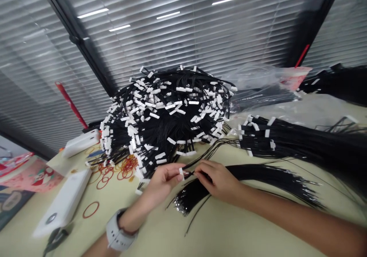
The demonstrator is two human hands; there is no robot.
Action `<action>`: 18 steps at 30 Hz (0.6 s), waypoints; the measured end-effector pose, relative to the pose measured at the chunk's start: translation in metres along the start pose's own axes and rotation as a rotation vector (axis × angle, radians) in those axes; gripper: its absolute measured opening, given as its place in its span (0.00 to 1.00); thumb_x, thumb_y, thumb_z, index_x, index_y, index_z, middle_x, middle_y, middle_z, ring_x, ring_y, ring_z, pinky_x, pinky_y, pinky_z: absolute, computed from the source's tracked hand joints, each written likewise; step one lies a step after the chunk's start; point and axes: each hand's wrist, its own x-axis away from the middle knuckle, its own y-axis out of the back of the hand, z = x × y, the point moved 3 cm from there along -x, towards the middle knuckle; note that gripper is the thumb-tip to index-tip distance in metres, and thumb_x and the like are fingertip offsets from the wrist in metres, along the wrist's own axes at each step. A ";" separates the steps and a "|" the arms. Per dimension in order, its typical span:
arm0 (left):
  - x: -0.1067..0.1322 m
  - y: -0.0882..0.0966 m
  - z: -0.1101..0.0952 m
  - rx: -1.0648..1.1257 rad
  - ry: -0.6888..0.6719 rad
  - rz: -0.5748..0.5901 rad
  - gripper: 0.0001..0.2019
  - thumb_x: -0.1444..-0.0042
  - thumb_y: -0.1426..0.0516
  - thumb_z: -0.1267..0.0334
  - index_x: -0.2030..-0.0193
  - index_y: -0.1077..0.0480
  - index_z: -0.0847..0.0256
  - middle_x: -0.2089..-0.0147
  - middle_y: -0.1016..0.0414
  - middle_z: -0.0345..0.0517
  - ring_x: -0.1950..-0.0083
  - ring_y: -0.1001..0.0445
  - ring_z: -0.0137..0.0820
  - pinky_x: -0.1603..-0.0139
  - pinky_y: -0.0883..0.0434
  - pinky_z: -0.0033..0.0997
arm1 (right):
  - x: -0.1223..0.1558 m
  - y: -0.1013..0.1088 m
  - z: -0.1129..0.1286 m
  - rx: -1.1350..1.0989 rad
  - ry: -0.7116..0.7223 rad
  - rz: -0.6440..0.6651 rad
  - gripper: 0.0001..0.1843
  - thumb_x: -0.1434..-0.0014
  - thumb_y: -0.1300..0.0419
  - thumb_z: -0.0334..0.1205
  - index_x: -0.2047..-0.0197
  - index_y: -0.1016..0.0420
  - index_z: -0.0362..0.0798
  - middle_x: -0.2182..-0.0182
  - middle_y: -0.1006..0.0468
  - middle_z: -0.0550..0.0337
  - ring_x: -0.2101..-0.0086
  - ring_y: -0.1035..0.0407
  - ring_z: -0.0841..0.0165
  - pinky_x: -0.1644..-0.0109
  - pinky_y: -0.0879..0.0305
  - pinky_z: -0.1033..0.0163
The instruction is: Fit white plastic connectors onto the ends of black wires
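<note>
Slatted blinds (172, 39) behind glass fill the far side, with bright light streaks across them, and a pale yellow-green table (223, 222) spreads below. At the near middle of the table, between the two hands, is a thin black wire (189, 172) with a small reddish, shiny spot along it; at its left end sits a white connector (181, 173), small and blocky. The right hand (216, 178) has its thumb and fingertips together, pinching the wire to the right of the connector. The left hand (163, 182) has thumb and forefinger closed on the connector, which pokes up between their tips.

Around them, the biggest thing is a heap of black cables (172, 123) just beyond the hands, bristling with white ends; the left hand covers some of its near edge. A thick cable bundle (289, 138) stretches off to the right, with clear plastic bags (258, 75) farther back. A curved bundle of loose wires (258, 172), silvery at both ends, passes under the right hand, which hides part of its middle. On the left are a pink patterned container (30, 175), a long white case (67, 203), scattered rubber bands (127, 167) and, nearer, one lone red band (91, 209).
</note>
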 end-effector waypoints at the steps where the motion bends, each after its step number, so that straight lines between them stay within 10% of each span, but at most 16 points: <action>1: 0.000 0.000 -0.001 0.002 0.000 -0.005 0.11 0.53 0.39 0.71 0.60 0.29 0.63 0.63 0.20 0.47 0.59 0.24 0.34 0.52 0.32 0.35 | 0.000 0.000 0.000 0.003 0.006 0.001 0.10 0.40 0.53 0.32 0.69 0.34 0.45 0.74 0.30 0.58 0.72 0.36 0.70 0.69 0.39 0.65; 18: 0.005 -0.010 -0.008 -0.021 0.004 0.014 0.11 0.51 0.40 0.68 0.60 0.30 0.66 0.63 0.21 0.50 0.59 0.24 0.34 0.53 0.32 0.36 | 0.004 0.002 -0.002 -0.022 0.004 -0.048 0.08 0.38 0.54 0.33 0.67 0.37 0.46 0.71 0.33 0.58 0.70 0.38 0.70 0.66 0.39 0.63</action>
